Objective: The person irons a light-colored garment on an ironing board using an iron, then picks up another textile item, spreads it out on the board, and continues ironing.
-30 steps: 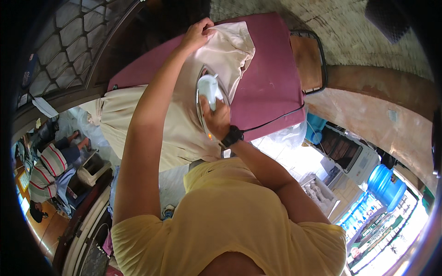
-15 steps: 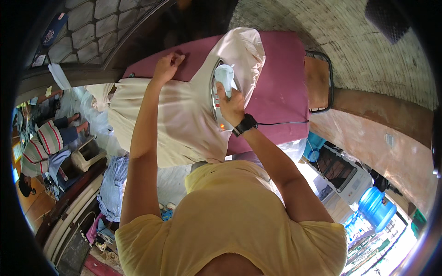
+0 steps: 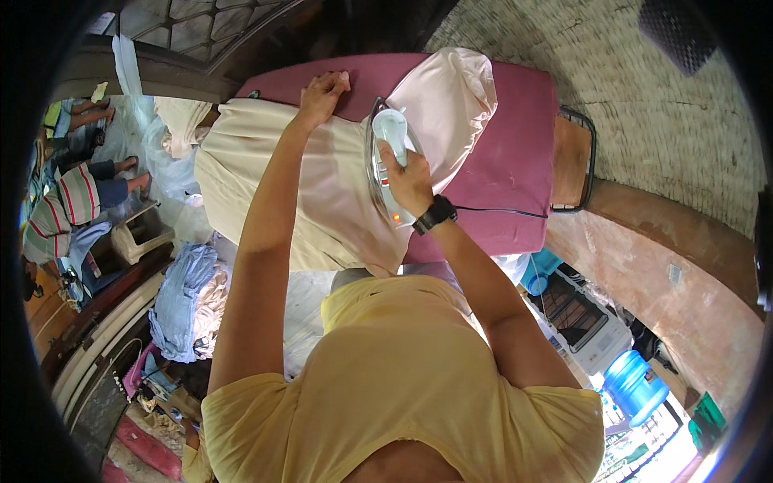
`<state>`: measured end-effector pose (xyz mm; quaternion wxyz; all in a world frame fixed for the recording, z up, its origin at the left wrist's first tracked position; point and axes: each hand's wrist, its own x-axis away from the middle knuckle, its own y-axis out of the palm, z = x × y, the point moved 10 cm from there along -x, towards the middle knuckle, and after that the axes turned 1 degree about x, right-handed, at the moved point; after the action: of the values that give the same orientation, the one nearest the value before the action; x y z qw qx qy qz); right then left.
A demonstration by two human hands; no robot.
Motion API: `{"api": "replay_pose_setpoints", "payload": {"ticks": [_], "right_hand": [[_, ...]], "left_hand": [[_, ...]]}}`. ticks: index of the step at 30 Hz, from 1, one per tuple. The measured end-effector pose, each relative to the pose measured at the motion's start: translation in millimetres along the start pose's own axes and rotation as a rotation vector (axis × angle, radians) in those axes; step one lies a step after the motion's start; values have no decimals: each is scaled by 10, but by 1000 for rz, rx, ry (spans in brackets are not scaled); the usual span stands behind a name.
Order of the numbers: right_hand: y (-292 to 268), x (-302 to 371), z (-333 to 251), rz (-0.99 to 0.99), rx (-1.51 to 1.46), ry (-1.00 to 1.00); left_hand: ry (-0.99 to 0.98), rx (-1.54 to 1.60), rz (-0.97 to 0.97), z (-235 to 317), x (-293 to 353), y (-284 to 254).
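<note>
A cream garment [image 3: 274,177] is spread over a maroon-covered ironing board [image 3: 511,161], its gathered end bunched toward the far right. My right hand [image 3: 409,179], with a black watch at the wrist, is wrapped round the pale handle of a clothes iron [image 3: 392,129]. The iron lies on the cloth, its small orange light lit at the near end. Beyond the garment's far edge, my left hand [image 3: 322,98] rests on the maroon cover with its fingers apart and nothing visible in them.
The iron's black cord [image 3: 503,212] runs right over the board. A metal-framed rest [image 3: 576,161] adjoins the right end. Folded blue clothes [image 3: 181,302] lie at the left, near a person in a striped shirt [image 3: 64,209]. A blue water jug [image 3: 636,386] stands lower right.
The view has shifted slightly. Against the cloth, the iron has moved a little left, still in my right hand. My left hand has moved farther right along the board's far side, its fingers less curled.
</note>
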<state>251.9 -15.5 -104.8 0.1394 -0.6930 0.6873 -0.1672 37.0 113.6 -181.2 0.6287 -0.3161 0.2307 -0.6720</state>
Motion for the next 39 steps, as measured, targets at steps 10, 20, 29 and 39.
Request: {"api": "replay_pose_setpoints", "payload": {"ticks": [10,20,29,39], "right_hand": [[220,-708,97,-203,206,121],[-2572,776,742,-103,242,273],[-4586,-342,2047,462,366,423],[-4680,-645,2907,381,476,465]], "left_hand": [[-148,313,-126,-251,-138,96],[337,-652,-230,183,370,-187],[89,-779,-372,-13,449,-233],[217,-719,-215,410,710,-761]]}}
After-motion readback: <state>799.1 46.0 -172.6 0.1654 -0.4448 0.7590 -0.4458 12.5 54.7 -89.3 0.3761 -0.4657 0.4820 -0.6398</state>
